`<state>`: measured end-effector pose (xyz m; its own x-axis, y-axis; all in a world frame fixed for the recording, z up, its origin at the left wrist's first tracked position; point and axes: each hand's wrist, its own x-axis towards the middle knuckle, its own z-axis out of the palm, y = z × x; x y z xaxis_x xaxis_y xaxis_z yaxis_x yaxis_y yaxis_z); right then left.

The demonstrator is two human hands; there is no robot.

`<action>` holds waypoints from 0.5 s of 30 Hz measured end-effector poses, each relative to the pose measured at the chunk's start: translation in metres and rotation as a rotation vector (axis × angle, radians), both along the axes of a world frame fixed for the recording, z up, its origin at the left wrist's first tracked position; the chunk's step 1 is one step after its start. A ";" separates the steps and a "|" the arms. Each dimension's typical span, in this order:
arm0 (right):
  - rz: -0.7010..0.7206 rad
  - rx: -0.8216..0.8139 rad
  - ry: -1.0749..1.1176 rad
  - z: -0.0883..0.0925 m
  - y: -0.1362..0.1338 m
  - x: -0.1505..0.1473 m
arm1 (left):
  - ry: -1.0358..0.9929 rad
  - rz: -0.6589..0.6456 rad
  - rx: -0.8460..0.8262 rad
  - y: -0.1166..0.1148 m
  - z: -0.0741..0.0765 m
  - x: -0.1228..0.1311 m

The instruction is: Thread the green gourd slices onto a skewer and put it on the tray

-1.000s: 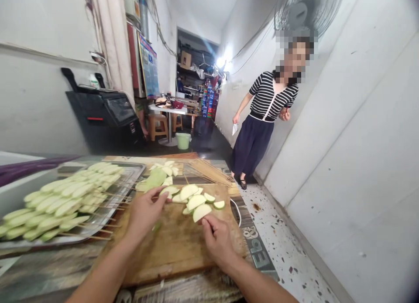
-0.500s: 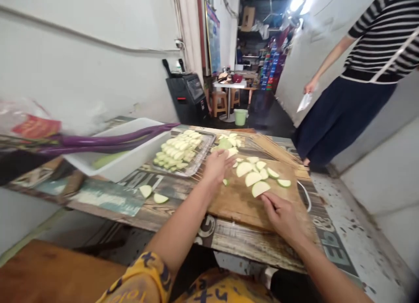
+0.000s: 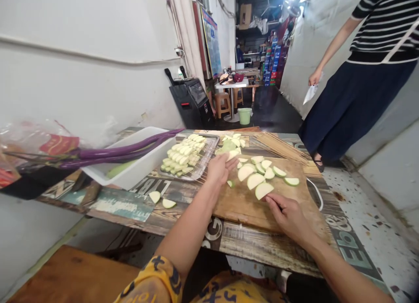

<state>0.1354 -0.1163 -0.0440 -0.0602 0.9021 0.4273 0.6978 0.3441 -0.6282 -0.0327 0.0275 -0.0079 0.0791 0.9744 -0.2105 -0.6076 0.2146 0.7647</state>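
Note:
My right hand [image 3: 288, 212] pinches the near edge of a half-moon vegetable slice [image 3: 263, 190], pale with green skin, over the wooden cutting board [image 3: 242, 209]. More such slices [image 3: 255, 180] lie just beyond it on the board. My left hand [image 3: 218, 168] is at the board's left edge, fingers pointing right, with a pale slice [image 3: 233, 154] at its fingertips that it seems to hold; the thumb is hidden. Left of it, a metal tray [image 3: 214, 142] carries skewered slices [image 3: 183, 154] in rows.
Thin bamboo skewers [image 3: 278, 146] lie at the far right. A white bin [image 3: 131, 174] with long purple eggplants [image 3: 121, 152] across it stands left. Two loose slices [image 3: 168, 203] rest on the table [image 3: 186, 196]. A person in a striped top [image 3: 386, 30] stands at right.
The view has shifted slightly, moving the table a little right in the picture. Both hands keep nearly the same places over the board, and the right hand still pinches its slice.

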 end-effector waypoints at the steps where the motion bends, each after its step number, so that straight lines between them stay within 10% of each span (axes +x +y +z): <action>1: 0.003 -0.007 0.002 0.000 0.000 0.000 | 0.006 0.001 -0.003 0.000 0.000 0.000; 15: 0.010 -0.057 0.008 0.001 0.000 0.000 | 0.016 0.012 0.026 -0.001 0.000 0.001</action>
<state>0.1358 -0.1160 -0.0427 -0.0659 0.9244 0.3756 0.6892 0.3144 -0.6528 -0.0316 0.0269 -0.0075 0.0639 0.9805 -0.1858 -0.5975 0.1867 0.7798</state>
